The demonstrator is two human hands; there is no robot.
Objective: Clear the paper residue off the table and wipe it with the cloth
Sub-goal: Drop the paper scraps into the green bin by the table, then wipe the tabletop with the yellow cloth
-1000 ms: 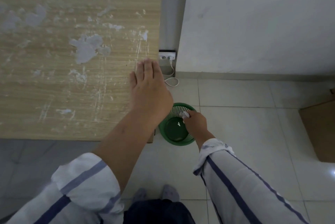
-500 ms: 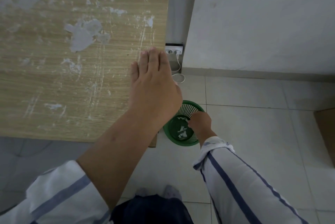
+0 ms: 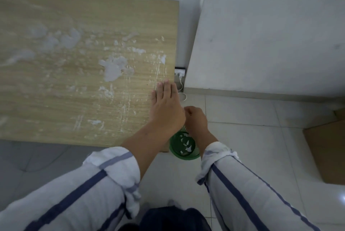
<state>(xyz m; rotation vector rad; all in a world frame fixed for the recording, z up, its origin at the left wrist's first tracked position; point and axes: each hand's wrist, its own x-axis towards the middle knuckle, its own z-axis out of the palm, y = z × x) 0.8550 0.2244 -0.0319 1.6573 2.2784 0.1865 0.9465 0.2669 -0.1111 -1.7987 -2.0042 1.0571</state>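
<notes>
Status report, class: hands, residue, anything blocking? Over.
Left hand flat at table edge. Right hand curled, grip unclear, above green bin. Paper residue across table. No cloth visible.

The left hand [image 3: 166, 107] reaches forward, palm down, fingers straight and together. The right hand [image 3: 196, 118] sits just beside the left wrist, fingers curled under; its palm is hidden. Both forearms are bare below rolled sleeves.
</notes>
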